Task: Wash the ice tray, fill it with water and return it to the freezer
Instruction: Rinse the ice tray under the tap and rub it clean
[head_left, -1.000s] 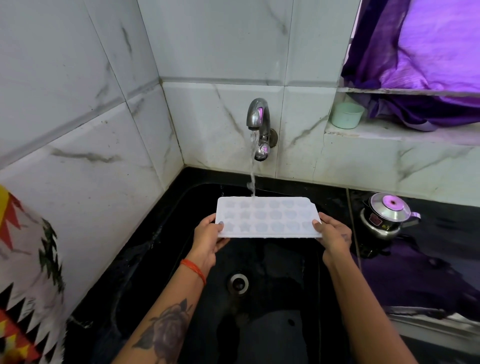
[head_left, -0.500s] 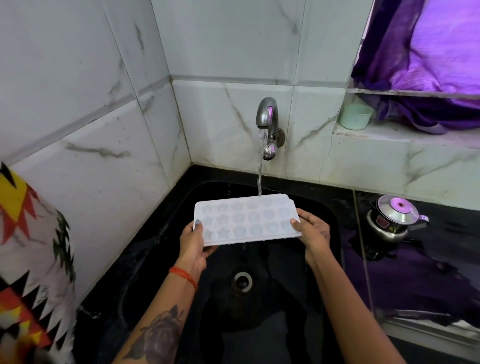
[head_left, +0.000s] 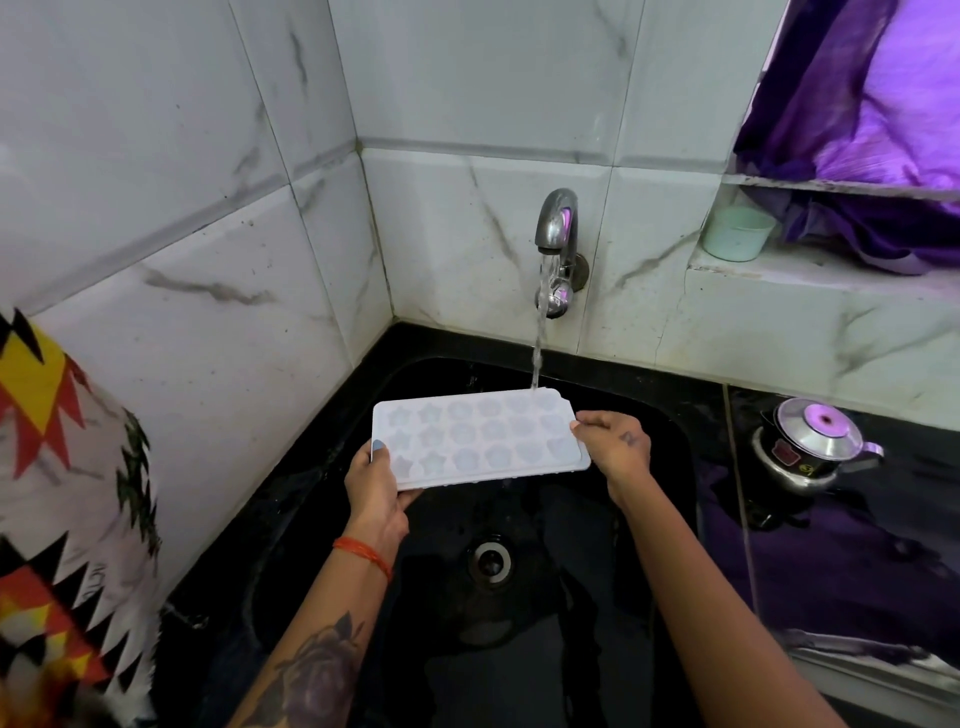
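**Ice tray held level under a running tap, stream landing on its far right corner**

A corner of white marbled tile wall rises behind a black sink (head_left: 649, 467) set in a glossy black counter. A steel tap (head_left: 557, 228) juts from the back wall and a thin stream of water (head_left: 537, 338) falls straight down from it. The drain (head_left: 489, 564) sits in the sink floor, nearer the viewer than the tray.

A person holds a white ice tray (head_left: 478, 441) over the sink with both hands, cavities facing up, star and round shapes visible. Its long axis runs left to right, tilted a little so the right end sits farther from the viewer. The left hand (head_left: 376, 496) grips the left short end, thumb on top of the rim and fingers curled beneath. The right hand (head_left: 615, 447) pinches the right short end, fingertips on the rim and the rest of the hand outside the tray.

The stream strikes the far edge of the tray near its right end, just beside the right hand. Most cavities lie to the left of the water and nearer the viewer. Judging from this, filling the rest means sliding the tray rightward and away so the stream crosses toward the left hand's end.

On the counter to the right stands a small steel kettle (head_left: 810, 452). A pale green cup (head_left: 735, 234) rests on a ledge under purple cloth (head_left: 872, 104).
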